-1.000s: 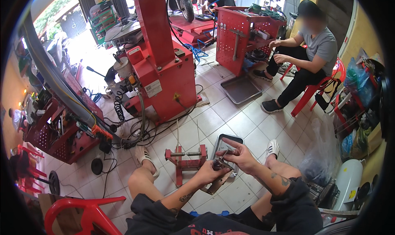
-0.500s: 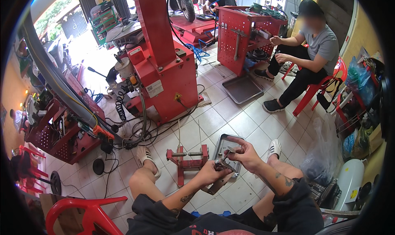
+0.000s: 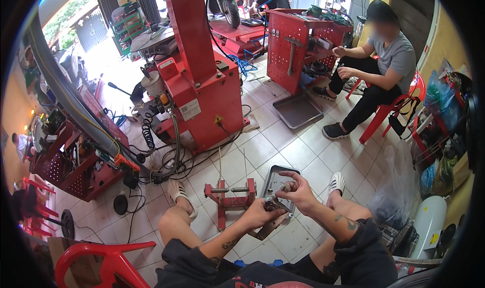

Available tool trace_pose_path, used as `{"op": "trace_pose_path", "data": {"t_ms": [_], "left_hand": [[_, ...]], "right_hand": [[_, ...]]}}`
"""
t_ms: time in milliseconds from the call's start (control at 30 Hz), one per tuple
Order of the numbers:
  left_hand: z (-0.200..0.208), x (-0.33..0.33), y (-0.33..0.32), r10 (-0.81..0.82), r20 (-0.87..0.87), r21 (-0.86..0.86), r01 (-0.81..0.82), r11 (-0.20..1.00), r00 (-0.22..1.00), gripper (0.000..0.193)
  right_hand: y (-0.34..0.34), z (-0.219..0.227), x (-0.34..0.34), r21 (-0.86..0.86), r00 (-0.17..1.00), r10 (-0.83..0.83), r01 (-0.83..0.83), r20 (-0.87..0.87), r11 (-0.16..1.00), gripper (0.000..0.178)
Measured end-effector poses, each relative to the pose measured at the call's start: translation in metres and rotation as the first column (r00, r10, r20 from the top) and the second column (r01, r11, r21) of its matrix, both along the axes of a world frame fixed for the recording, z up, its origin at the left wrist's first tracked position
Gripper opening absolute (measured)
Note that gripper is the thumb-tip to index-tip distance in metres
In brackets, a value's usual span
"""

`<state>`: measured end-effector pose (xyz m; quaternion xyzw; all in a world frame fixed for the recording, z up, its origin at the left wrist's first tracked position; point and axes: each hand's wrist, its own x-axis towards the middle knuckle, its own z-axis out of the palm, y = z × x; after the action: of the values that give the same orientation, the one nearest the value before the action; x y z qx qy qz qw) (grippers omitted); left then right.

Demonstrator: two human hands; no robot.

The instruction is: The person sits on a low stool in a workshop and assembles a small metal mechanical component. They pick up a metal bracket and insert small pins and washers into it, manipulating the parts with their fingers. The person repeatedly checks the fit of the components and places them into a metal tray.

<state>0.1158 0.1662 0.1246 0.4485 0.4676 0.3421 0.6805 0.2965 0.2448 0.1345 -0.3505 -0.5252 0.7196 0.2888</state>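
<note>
My left hand (image 3: 258, 215) is closed around a metal part (image 3: 274, 205) with a shiny round end and a flat brownish plate (image 3: 270, 226) sticking out below it. Just to the right and a little higher, my right hand (image 3: 299, 192) pinches a small metal piece (image 3: 286, 187) between thumb and fingers, too small to name. Both hands work close together above the floor, between my knees. Beneath and beyond them lies a shallow metal tray (image 3: 269, 175), partly hidden by my right hand. A red metal stand (image 3: 222, 215) with a threaded bar stands left of the tray.
A big red machine (image 3: 212, 111) with hoses and cables stands ahead. A person (image 3: 396, 53) sits on a red chair at the far right near another tray (image 3: 298, 111) and a red tool cart (image 3: 285, 56). Plastic bags (image 3: 391, 197) and a white cylinder (image 3: 429, 225) lie right; a red chair (image 3: 96, 252) stands left.
My right hand has turned and shifted slightly down, and the piece in its fingers shows less. My left hand stays nearly in place. The seated person's hands have moved a little.
</note>
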Motion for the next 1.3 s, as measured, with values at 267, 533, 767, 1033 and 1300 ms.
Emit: {"op": "trace_pose_path", "data": {"t_ms": [267, 533, 767, 1033, 1300], "left_hand": [[-0.004, -0.002, 0.002, 0.035, -0.070, -0.018, -0.036, 0.999, 0.997, 0.024], [-0.026, 0.002, 0.003, 0.191, -0.046, 0.098, -0.186, 0.978, 0.980, 0.025], [-0.032, -0.003, 0.006, 0.394, -0.365, 0.306, -0.291, 0.906, 0.843, 0.037], [-0.020, 0.007, 0.004, 0.533, -0.293, 0.323, -0.442, 0.837, 0.794, 0.027], [-0.039, 0.007, 0.008, 0.613, -0.236, 0.377, -0.511, 0.773, 0.754, 0.022]], "right_hand": [[-0.012, 0.025, -0.013, -0.168, 0.978, -0.094, 0.062, -0.185, 0.984, 0.074], [-0.005, -0.007, -0.005, -0.192, 1.000, -0.022, 0.018, -0.018, 0.981, 0.061], [-0.010, -0.014, -0.006, 0.229, 0.948, 0.039, -0.116, 0.317, 0.967, 0.034], [-0.018, 0.004, -0.013, 0.347, 0.958, -0.096, -0.004, 0.270, 0.938, 0.029], [-0.019, -0.006, -0.015, 0.535, 0.940, -0.156, -0.032, 0.303, 0.845, 0.027]]}}
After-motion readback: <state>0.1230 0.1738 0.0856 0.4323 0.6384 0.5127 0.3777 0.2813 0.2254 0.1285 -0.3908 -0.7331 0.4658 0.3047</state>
